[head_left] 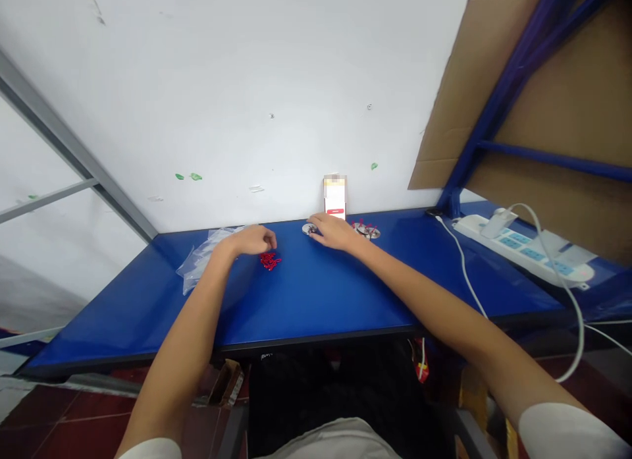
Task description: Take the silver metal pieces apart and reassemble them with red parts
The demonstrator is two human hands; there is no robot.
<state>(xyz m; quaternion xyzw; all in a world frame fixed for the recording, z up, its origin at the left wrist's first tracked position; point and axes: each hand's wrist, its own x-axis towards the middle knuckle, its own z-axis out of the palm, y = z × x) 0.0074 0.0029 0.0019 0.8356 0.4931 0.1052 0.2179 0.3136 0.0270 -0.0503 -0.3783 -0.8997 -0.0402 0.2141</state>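
Observation:
My left hand (255, 239) hovers just above and left of a small heap of red cord pieces (269, 261). Its fingers are curled together, and whatever they may hold is hidden. Beyond the middle of the blue table, my right hand (332, 230) has its thumb and fingers closed at the edge of a small round silvery piece (309, 228). More round silvery pieces with red cords (366, 231) lie to the right of that hand, partly behind the wrist. Their exact kind is too small to make out.
Clear plastic bags (195, 265) lie beyond my left forearm. A lit phone (336, 194) leans against the white wall. On the right sit a white power strip (523, 248) and a white cable (463, 261). A blue metal frame (498, 110) with cardboard rises there.

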